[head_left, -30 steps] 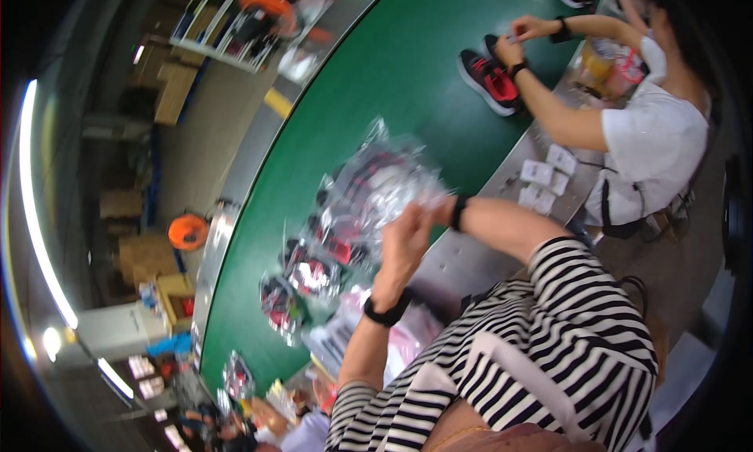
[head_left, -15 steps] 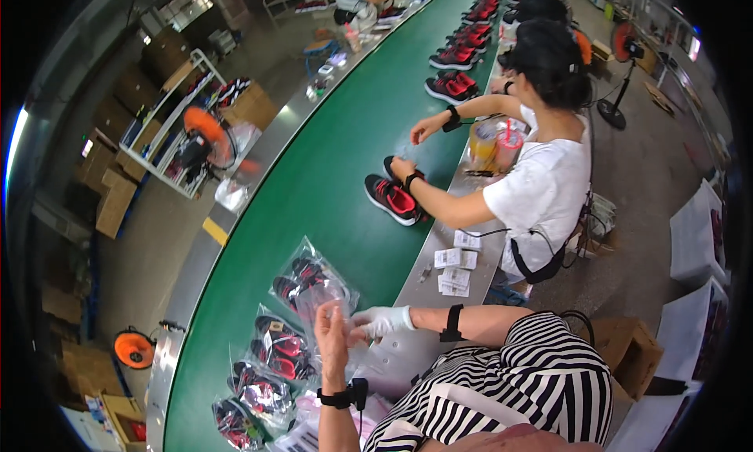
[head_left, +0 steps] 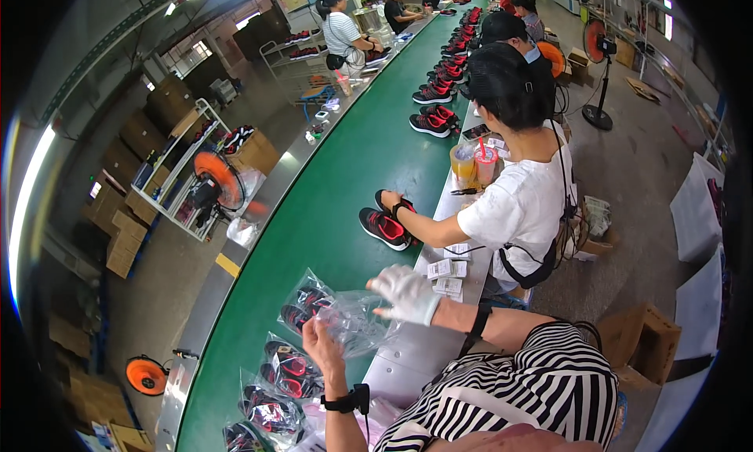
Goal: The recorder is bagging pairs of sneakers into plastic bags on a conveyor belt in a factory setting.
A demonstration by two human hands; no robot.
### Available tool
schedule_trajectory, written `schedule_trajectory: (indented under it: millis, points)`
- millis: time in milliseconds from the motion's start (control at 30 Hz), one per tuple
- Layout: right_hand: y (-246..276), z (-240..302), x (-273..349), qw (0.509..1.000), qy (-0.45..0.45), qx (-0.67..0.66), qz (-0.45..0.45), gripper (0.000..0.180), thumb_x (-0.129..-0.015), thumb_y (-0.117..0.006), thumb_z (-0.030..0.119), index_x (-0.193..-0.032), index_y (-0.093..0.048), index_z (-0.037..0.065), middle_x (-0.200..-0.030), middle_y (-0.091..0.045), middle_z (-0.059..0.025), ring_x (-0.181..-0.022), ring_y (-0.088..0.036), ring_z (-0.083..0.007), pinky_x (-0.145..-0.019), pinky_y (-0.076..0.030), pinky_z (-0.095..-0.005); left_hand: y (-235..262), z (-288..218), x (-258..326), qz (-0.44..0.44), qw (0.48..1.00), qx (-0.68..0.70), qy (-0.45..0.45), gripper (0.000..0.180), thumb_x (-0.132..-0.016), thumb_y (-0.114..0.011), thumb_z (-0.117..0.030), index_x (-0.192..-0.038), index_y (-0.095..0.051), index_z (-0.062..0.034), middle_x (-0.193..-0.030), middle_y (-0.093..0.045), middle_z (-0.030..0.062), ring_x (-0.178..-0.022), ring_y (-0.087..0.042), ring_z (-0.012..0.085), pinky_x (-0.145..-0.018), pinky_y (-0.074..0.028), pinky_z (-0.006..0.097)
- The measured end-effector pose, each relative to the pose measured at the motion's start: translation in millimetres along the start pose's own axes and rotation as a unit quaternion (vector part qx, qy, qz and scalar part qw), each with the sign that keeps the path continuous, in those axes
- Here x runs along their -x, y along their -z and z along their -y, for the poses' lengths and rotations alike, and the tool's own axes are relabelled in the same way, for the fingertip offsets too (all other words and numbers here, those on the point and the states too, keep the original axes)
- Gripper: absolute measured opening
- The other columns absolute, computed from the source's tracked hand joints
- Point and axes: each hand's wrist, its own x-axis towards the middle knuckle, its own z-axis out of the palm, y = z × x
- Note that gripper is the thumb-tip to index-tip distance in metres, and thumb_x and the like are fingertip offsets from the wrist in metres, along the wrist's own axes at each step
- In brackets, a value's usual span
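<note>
A clear plastic bag (head_left: 357,324) spreads over the belt, with my bare left hand (head_left: 323,348) closed on its edge. My right hand (head_left: 409,294), in a white glove with bare fingertips, is raised beside the bag's right end; its fingers are apart and I see nothing in them. Just beyond my left hand lies a bagged pair of black-and-red sneakers (head_left: 304,304). Nearer me, more bagged sneakers (head_left: 289,367) lie in a row along the belt. Whether the loose bag touches the farthest bagged pair, I cannot tell.
The green conveyor belt (head_left: 314,205) runs away from me, carrying a line of sneakers (head_left: 431,123). At my right, a co-worker in white (head_left: 518,185) handles a black-and-red sneaker (head_left: 384,228). White label stacks (head_left: 447,275) and drink cups (head_left: 484,166) sit on the metal ledge.
My right hand has moved up and right, away from my left hand, and its fingers have opened. The plastic bag is spread wider. The co-worker's far arm has drawn back; my view has tilted up.
</note>
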Motion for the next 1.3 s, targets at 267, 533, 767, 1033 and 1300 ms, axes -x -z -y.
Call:
schedule_trajectory:
  millis: [267, 533, 767, 1033, 1300]
  points:
    - [-106, -14, -21, 0.935, -0.042, -0.214, 0.281, 0.032, -0.077, -0.058, 0.016, -0.107, -0.057, 0.005, -0.095, -0.063, -0.0144, -0.076, -0.065, -0.0276, -0.063, -0.052, -0.0382, -29, -7, 96, 0.42, 0.885, -0.178, -0.094, 0.017, -0.086, -0.061, -0.007, -0.102, -0.062, -0.0021, -0.06, -0.044, -0.0087, -0.05, -0.035, 0.001, -0.043, -0.025, 0.019]
    - [-112, -8, -34, 0.994, 0.071, -0.088, 0.001, 0.037, -0.084, -0.055, 0.037, -0.101, -0.066, 0.005, -0.1, -0.064, -0.0133, -0.068, -0.065, -0.0208, -0.055, -0.05, -0.0308, 35, -7, 66, 0.191, 0.812, -0.507, -0.218, 0.014, -0.086, -0.059, -0.013, -0.097, -0.06, -0.0034, -0.05, -0.041, 0.0, -0.047, -0.043, 0.0048, -0.043, -0.036, 0.028]
    - [-126, 58, -2, 0.878, 0.151, -0.109, 0.44, 0.038, -0.076, -0.059, 0.038, -0.086, -0.069, 0.003, -0.088, -0.067, -0.0162, -0.081, -0.065, -0.0301, -0.074, -0.05, -0.0375, 10, -3, -3, -0.088, 0.961, -0.224, -0.134, 0.013, -0.092, -0.051, -0.015, -0.095, -0.053, -0.0021, -0.055, -0.042, -0.0042, -0.044, -0.035, 0.0029, -0.035, -0.029, 0.021]
    - [-47, -11, -58, 0.827, 0.001, -0.558, 0.07, 0.019, -0.088, -0.055, 0.017, -0.097, -0.063, 0.002, -0.079, -0.064, -0.0081, -0.073, -0.061, -0.0134, -0.066, -0.048, -0.0274, 2, -40, -38, -0.054, 0.987, -0.139, 0.052, 0.013, -0.091, -0.049, -0.013, -0.099, -0.054, -0.0039, -0.051, -0.038, -0.0062, -0.039, -0.031, 0.0016, -0.032, -0.023, 0.019]
    - [-122, -75, -9, 0.815, -0.282, -0.504, 0.059, 0.018, -0.086, -0.057, 0.017, -0.096, -0.061, 0.002, -0.075, -0.062, -0.0084, -0.062, -0.058, -0.0138, -0.061, -0.046, -0.0264, -4, -9, -19, 0.008, 0.981, -0.185, 0.059, 0.022, -0.085, -0.048, -0.001, -0.107, -0.05, -0.0018, -0.052, -0.044, -0.0017, -0.035, -0.036, 0.005, -0.03, -0.028, 0.021]
